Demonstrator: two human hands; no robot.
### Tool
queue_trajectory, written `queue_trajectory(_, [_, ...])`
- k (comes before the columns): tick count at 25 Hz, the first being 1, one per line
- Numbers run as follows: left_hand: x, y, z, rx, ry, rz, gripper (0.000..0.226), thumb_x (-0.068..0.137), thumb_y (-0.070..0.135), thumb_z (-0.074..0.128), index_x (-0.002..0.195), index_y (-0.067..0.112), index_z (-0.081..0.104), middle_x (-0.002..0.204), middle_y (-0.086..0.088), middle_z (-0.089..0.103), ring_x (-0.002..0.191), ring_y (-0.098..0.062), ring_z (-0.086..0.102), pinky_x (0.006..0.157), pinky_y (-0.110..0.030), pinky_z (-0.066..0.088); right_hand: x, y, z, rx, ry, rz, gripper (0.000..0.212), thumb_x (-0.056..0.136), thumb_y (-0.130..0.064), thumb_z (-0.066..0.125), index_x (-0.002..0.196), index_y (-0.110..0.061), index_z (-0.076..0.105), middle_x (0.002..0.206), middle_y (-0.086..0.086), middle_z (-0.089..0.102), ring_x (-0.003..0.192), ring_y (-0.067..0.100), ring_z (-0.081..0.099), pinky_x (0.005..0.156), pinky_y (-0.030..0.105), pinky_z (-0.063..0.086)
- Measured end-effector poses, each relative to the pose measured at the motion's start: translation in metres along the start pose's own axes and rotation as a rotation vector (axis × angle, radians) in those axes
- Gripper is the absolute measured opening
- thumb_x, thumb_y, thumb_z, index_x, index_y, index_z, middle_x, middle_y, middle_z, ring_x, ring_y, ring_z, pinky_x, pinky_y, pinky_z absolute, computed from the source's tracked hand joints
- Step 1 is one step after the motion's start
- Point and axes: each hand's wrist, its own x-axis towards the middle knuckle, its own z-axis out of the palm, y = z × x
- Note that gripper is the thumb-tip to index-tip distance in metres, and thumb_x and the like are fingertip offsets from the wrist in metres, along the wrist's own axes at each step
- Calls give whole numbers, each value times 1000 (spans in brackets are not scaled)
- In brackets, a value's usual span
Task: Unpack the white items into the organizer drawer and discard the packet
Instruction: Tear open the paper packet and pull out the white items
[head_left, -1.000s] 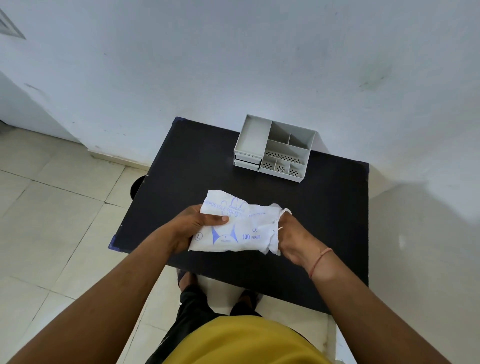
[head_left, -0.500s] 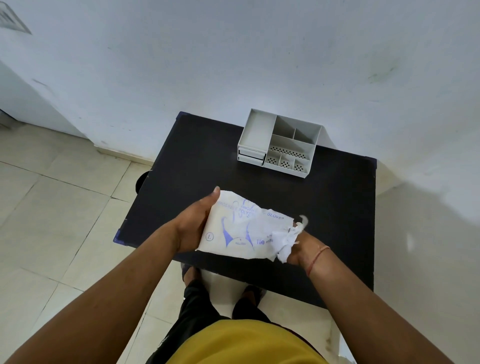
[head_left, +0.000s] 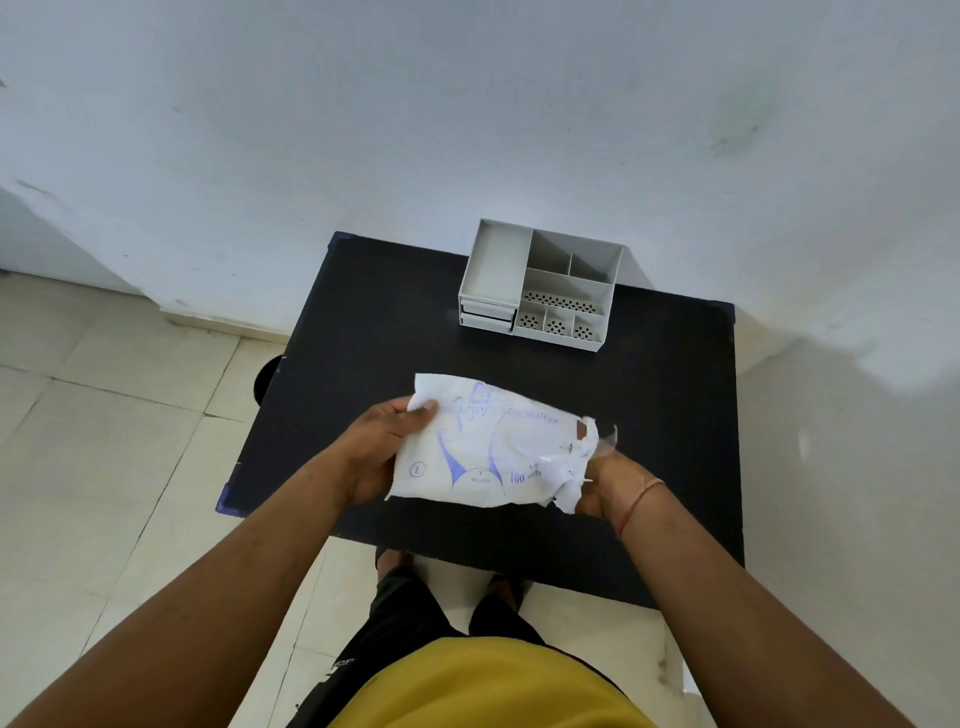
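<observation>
Packet – white w/ blue print, held above the front half of the black bench, clear of the surface. Print shows a circled "L" at lower left and "100" at lower right; other text too blurred to read.

Left hand: clamped on the packet's left end, thumb on top near the upper left corner, fingers behind/under.

Right hand: closed on the packet's right end, where the wrapper is torn and ragged; a loose strip sticks up at the upper right edge. Thin orange thread around the right wrist.

White items: inside the packet, not visible through the tear.

Organizer – light grey, at the back of the bench near the wall, well apart from the packet. Top has one long open tray on the left and smaller compartments on the right, some w/ perforated bottoms. Two drawers stacked at front left, both look closed.

Below the bench edge: yellow shirt, dark trousers, tiled floor
</observation>
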Motion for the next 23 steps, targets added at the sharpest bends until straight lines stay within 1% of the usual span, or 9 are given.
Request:
queue_trajectory(2, [11,3,-19,-56,5,-11,30,107,25,64,132,11,72,125,-21,80,105,-42,79,80,-56,69,11,-2,3,46,-130,-94,26,107,3,42,104,-2,68,79,15,79,59,13,77,49,25,60])
queue_trajectory(4, [24,6,-43,-21,37,-33,33,106,24,66,136,11,70,126,-21,80,105,-42,79,80,-56,68,20,-2,-1,7,-194,-184,30,96,8,59,121,-4,71,111,18,80,91,29,79,67,39,64])
queue_trajectory(6, [35,8,-62,64,120,-48,29,107,22,65,134,12,70,124,-20,81,101,-39,81,80,-56,68,27,3,-3,43,-170,-178,33,93,3,69,123,-10,72,121,17,77,102,34,77,76,46,64])
queue_trajectory(10, [57,8,-96,133,248,-21,25,107,14,63,131,14,69,125,-21,79,99,-36,78,79,-51,65,34,18,10,79,-69,-172,30,93,0,71,121,-9,72,123,18,76,108,37,76,82,49,63])
queue_trajectory(13, [67,9,-112,98,187,-60,31,106,22,66,136,14,69,129,-21,78,109,-41,78,87,-58,64,39,25,31,60,-42,-170,28,94,2,69,119,-9,73,121,17,77,103,32,77,82,47,63])
queue_trajectory(16, [67,17,-119,81,61,-136,34,103,29,70,132,10,71,125,-22,80,115,-47,76,87,-60,65,41,28,48,54,-58,-162,33,95,4,65,124,-10,72,122,15,77,110,35,75,93,55,61])
queue_trajectory(18, [71,21,-128,53,76,-122,37,101,30,74,131,10,72,124,-22,81,114,-48,76,84,-64,65,44,30,56,-15,-66,-146,36,95,4,65,127,-12,71,122,12,78,112,35,75,96,56,59])
queue_trajectory(20, [76,21,-142,28,111,-95,40,98,33,76,132,12,72,125,-22,80,116,-50,75,92,-74,59,48,32,64,-121,-35,-106,37,92,3,67,124,-15,72,120,11,78,112,35,74,96,56,60])
queue_trajectory(23, [82,18,-158,2,141,-46,41,101,34,73,135,11,71,127,-20,80,116,-47,74,97,-74,56,57,36,80,-28,62,-41,35,91,7,65,119,-14,71,121,14,75,113,39,72,96,60,58])
